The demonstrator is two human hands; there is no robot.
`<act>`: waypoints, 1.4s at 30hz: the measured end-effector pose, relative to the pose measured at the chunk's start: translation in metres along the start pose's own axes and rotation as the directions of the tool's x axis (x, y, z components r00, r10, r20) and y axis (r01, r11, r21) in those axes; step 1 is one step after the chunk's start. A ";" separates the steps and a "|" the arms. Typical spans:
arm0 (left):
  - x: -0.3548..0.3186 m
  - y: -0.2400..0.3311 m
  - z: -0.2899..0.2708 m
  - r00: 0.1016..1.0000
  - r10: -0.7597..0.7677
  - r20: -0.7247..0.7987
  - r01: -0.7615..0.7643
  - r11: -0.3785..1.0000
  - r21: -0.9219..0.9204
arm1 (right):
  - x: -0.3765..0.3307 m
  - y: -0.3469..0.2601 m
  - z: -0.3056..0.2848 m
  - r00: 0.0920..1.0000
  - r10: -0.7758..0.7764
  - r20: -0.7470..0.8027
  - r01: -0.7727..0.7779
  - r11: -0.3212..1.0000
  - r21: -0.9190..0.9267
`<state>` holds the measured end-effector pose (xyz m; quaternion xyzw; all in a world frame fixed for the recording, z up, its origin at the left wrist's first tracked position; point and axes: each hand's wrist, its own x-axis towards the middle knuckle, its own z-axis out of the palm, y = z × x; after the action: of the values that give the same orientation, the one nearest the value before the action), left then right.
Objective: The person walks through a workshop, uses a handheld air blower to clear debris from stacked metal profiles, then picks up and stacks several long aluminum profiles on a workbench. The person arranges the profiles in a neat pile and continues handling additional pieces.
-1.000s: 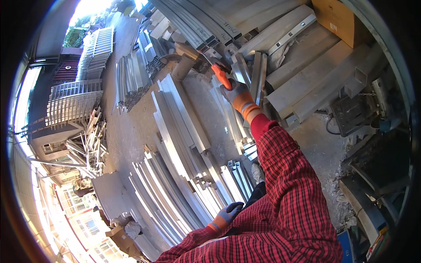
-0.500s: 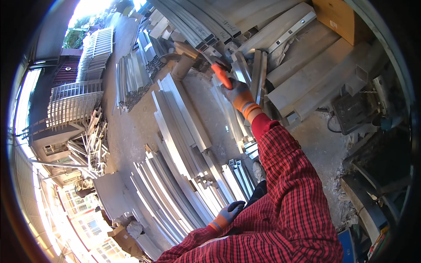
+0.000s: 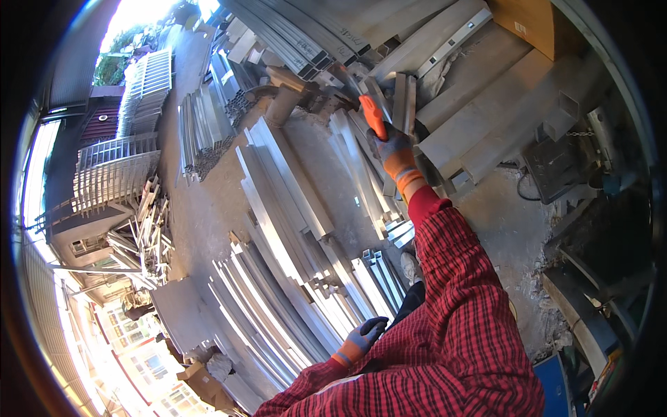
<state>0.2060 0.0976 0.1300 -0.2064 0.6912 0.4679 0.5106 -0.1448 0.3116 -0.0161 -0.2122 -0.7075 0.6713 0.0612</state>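
My right hand [image 3: 393, 151], in a grey and orange glove with dark fingers, reaches out ahead at arm's length. It is closed around an orange-handled tool [image 3: 373, 117] that points away from me; the tool's front end is too unclear to name. Metal profiles [image 3: 358, 160] lie on the ground just left of that hand. My left hand [image 3: 360, 340], gloved the same way, is low by my bent leg, its fingers loosely curled with nothing visible in them. Beside it spreads a pile of long silvery metal profiles [image 3: 288, 201].
Large grey beams [image 3: 479, 111] and a cardboard box [image 3: 521, 28] are at the far right. Bundled tubes [image 3: 201, 128], a heap of offcuts [image 3: 149, 236] and ladder-like metal frames [image 3: 142, 90] stand at the left. A blue flat thing [image 3: 552, 386] lies at the lower right.
My right hand has moved a little to the right and nearer, and the orange-handled tool now points more straight ahead. My left hand stays almost in place. The view has shifted slightly.
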 end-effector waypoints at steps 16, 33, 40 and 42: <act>0.005 0.004 0.000 0.998 -0.060 -0.006 0.060 0.998 -0.027 | 0.047 0.021 -0.040 0.997 -0.039 -0.065 0.042 0.998 0.048; 0.019 0.009 0.012 0.989 -0.141 0.053 0.139 0.989 0.053 | 0.048 0.027 -0.031 0.898 0.239 0.368 -0.437 0.566 0.699; 0.026 0.005 0.011 0.994 -0.105 0.040 0.102 0.992 0.079 | 0.058 0.021 -0.024 0.895 0.291 0.337 -0.445 0.617 0.650; 0.027 0.004 0.011 0.990 -0.137 0.028 0.135 0.988 0.081 | 0.051 0.010 -0.025 0.888 0.277 0.367 -0.457 0.618 0.639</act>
<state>0.1983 0.1142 0.1066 -0.2249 0.6848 0.4078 0.5605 -0.1793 0.3545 -0.0339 -0.2326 -0.3358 0.9088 -0.0845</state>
